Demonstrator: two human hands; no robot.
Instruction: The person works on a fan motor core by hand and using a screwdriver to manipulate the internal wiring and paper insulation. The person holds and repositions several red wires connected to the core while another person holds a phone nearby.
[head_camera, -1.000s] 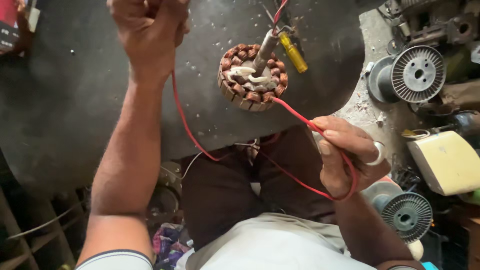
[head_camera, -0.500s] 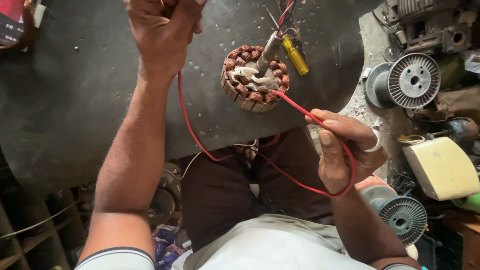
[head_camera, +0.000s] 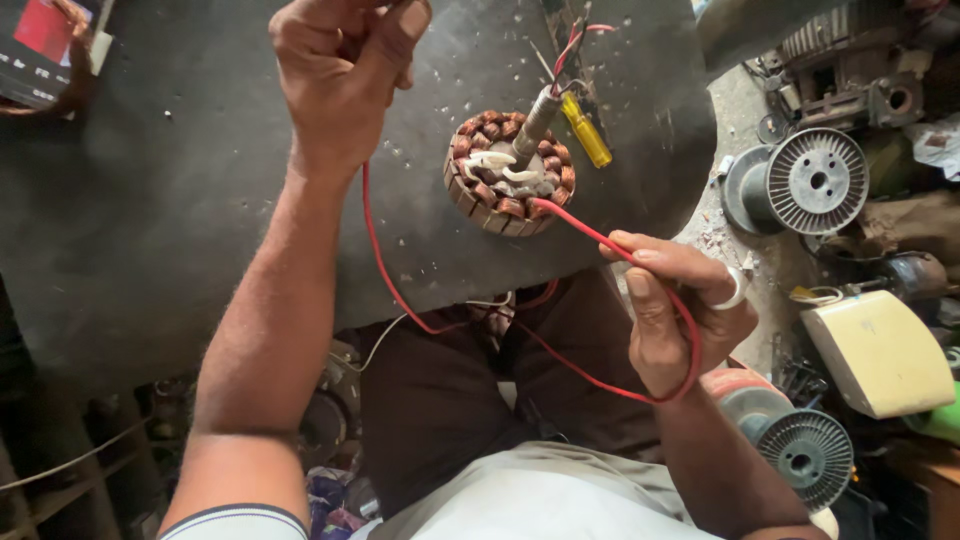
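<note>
From the head camera, the person sits at a dark round counter (head_camera: 180, 200), knees under its edge. The left hand (head_camera: 335, 75) is raised over the far part of the counter, clenched into a fist around one end of a red wire (head_camera: 385, 270); the fingertips are partly cut off by the top of the frame. From that fist the wire drops along the forearm, sags below the counter edge toward the lap, then climbs to the right hand (head_camera: 680, 315). The right hand is closed on the wire, thumb pressed against the fingers, with the wire looping round its outer side; a pale ring sits on one finger. From this hand the wire runs up and left to a stator (head_camera: 510, 172), a round core with copper-coloured windings, which lies flat on the counter between the two hands, nearer the right. White sleeving lies across its middle, and a grey shaft (head_camera: 537, 118) leans out of its centre. A yellow-handled screwdriver (head_camera: 587, 132) lies just beside the stator on its far right. Off the counter to the right, a grey spool (head_camera: 815, 182) lies on the floor, a second spool (head_camera: 800, 455) sits near the right elbow, and a cream box (head_camera: 878, 352) is between them.
</note>
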